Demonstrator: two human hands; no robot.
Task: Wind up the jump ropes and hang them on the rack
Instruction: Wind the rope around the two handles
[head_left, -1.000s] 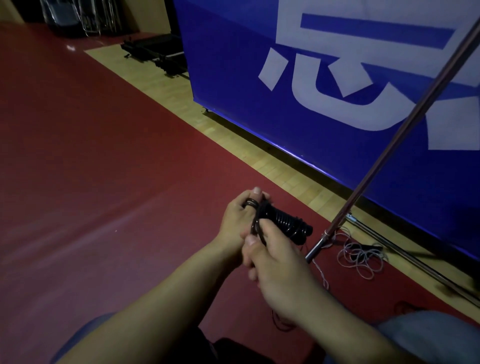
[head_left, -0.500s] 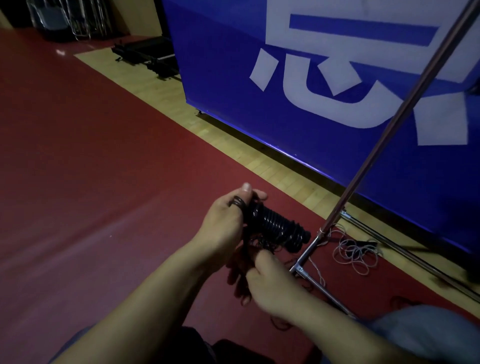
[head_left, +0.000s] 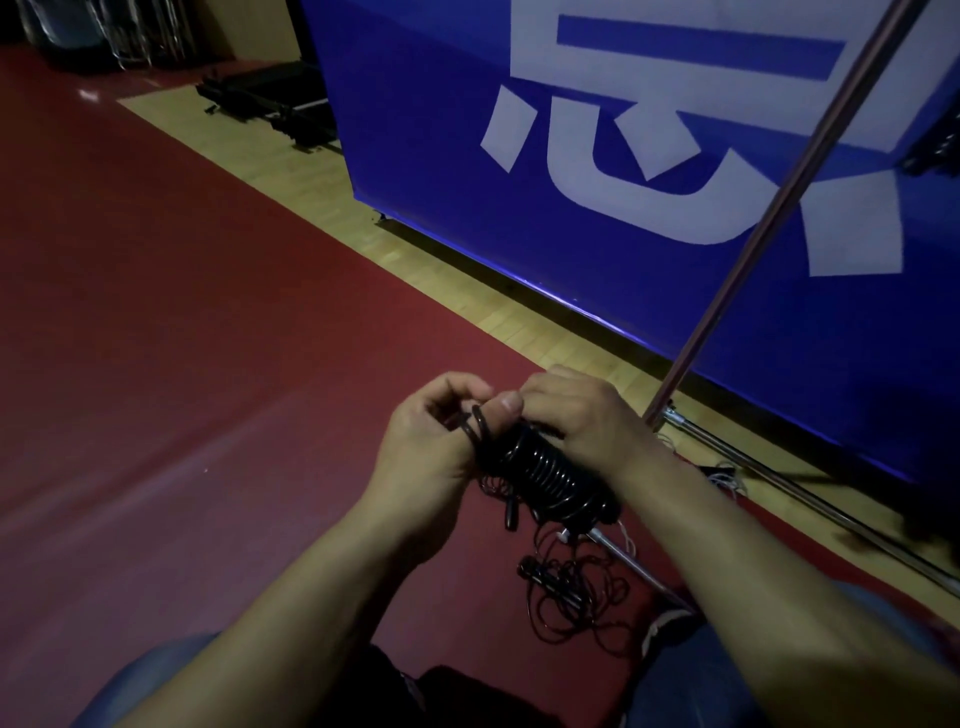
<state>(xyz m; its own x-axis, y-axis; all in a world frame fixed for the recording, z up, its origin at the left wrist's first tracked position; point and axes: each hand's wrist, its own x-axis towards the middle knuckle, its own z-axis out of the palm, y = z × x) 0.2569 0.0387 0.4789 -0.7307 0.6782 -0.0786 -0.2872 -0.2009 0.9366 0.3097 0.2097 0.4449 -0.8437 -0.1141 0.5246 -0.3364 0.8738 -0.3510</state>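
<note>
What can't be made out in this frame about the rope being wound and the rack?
- Handles inside the coiled black jump rope bundle: head view, covered by the windings, the left hand and the right hand.
- Top of the slanted metal rack pole: cut off by the upper edge.
- Loose black rope tangle on the red floor: too dark to trace.

Two bare forearms enter from the lower edge of the head view, one from 7 o'clock, the other from 5 o'clock, with no sleeves, watch or rings visible in the dim light. The left hand (head_left: 426, 441) and right hand (head_left: 576, 415) wear no gloves. Blue-grey trousers cover both knees, at 7 o'clock and 4 o'clock, with a dark garment between them at 6 o'clock.
</note>
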